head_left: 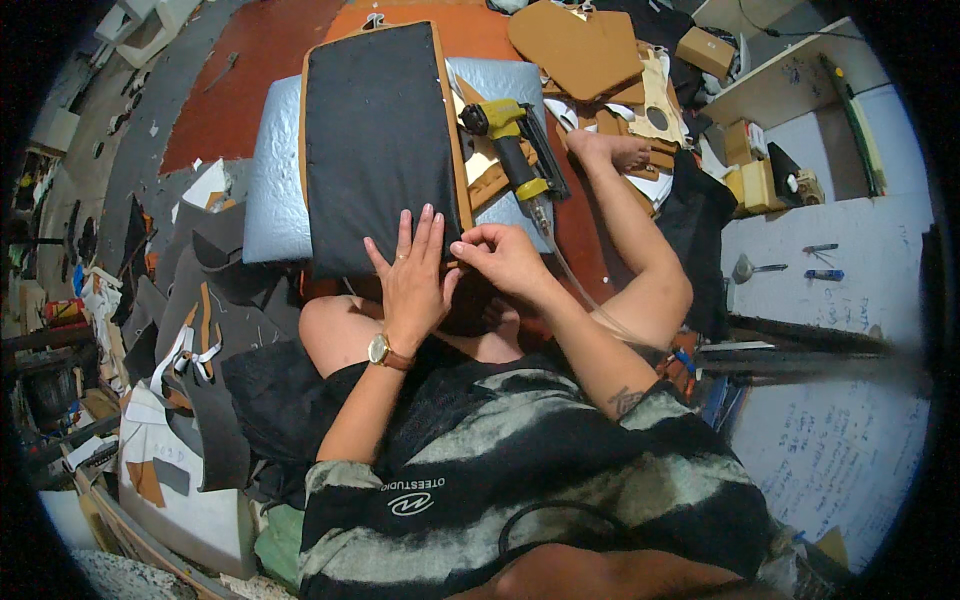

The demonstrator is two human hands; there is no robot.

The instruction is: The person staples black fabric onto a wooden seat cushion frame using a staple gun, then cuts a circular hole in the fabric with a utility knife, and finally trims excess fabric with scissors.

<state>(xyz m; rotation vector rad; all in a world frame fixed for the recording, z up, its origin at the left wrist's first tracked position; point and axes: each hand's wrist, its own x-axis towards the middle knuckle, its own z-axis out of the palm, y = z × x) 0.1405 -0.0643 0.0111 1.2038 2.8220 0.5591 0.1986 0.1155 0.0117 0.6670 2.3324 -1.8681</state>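
A flat upholstered panel (375,140), black cloth on its face and tan material along its edges, lies across a silver padded cushion (272,170) in front of me. My left hand (413,275) rests flat on the cloth near the panel's close end, fingers outstretched. At the near right corner, my right hand (505,260) has thumb and forefinger pinched on the edge of the panel; the small bit between the fingertips is hidden. Just right of the panel, a yellow and black air staple gun (515,150) lies on the cushion, its hose running toward my leg.
Tan cut panels (580,45) and scraps lie at the far right, beside my outstretched foot. Dark grey fabric pieces (215,300) are heaped to the left. A white shelf unit (815,265) with small tools and foam blocks (755,185) stands on the right.
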